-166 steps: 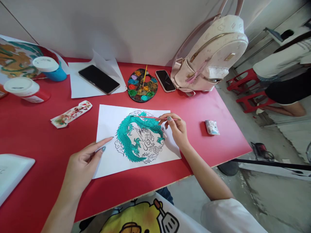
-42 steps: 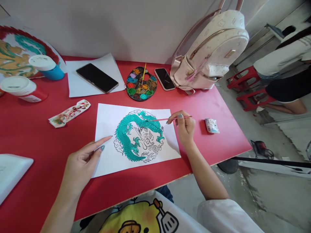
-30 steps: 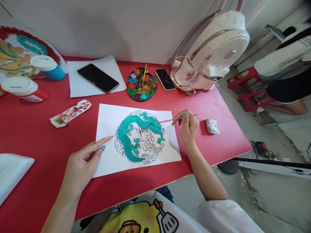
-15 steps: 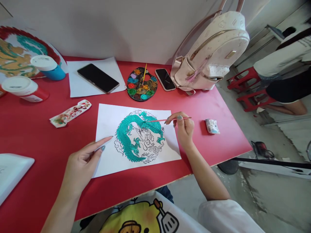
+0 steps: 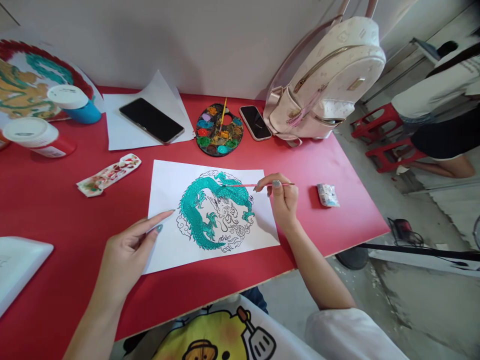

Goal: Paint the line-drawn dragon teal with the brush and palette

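Note:
A white sheet of paper (image 5: 165, 177) bears a round line drawing of a dragon (image 5: 195, 215), its body painted teal, while its head, clouds and flames are black outline. My right hand (image 5: 283, 200) pinches a thin red paintbrush (image 5: 243, 185) between thumb and fingers. The brush's tip touches the teal body near the top of the drawing. My left hand (image 5: 129, 250) lies on the sheet's left edge, index finger and thumb stretched out and apart, the other fingers curled under. Behind the sheet sits a dark paint palette (image 5: 240, 142) with a yellow-handled brush (image 5: 224, 112) lying on it.
A phone (image 5: 150, 120) lies on white paper (image 5: 116, 137); another phone (image 5: 255, 122) is beside a backpack (image 5: 326, 85). Paint bottles (image 5: 84, 111) and a stained strip (image 5: 108, 175) are at left, a small packet (image 5: 327, 195) at right. Another person (image 5: 431, 105) is near red stools (image 5: 378, 121).
The back corner of the paper under the phone has curled upward. The brush has shifted very slightly on the drawing; my left hand stays in place.

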The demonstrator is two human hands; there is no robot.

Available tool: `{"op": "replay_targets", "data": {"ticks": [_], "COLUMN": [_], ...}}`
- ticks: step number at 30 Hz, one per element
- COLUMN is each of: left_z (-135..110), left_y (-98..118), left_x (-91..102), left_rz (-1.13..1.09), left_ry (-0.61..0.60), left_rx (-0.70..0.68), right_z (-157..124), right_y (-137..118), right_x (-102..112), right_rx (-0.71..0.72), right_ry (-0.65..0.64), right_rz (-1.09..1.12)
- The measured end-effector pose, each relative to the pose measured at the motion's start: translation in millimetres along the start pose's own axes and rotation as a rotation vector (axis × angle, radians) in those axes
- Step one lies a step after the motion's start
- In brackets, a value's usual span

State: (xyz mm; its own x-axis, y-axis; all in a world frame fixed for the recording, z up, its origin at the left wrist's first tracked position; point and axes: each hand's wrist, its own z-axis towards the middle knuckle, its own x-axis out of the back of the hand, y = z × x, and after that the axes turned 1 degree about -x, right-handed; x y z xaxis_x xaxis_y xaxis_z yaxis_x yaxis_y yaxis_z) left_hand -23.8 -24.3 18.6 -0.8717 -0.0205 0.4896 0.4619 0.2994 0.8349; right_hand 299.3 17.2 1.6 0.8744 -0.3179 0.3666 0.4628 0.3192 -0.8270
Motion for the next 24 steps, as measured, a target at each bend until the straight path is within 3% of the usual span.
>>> {"op": "replay_targets", "data": {"ticks": [24], "left_z": [1.5], "left_y": [-4.6], "left_x": [0.7], "left_rz": [0.021], "left_ry": [0.002], "left_rx": [-0.021], "right_z": [1.2], "right_y": [-3.3], "right_x": [0.9], "right_rx": [0.02], "right_ry": [-0.007], "right_rz": [0.095]}}
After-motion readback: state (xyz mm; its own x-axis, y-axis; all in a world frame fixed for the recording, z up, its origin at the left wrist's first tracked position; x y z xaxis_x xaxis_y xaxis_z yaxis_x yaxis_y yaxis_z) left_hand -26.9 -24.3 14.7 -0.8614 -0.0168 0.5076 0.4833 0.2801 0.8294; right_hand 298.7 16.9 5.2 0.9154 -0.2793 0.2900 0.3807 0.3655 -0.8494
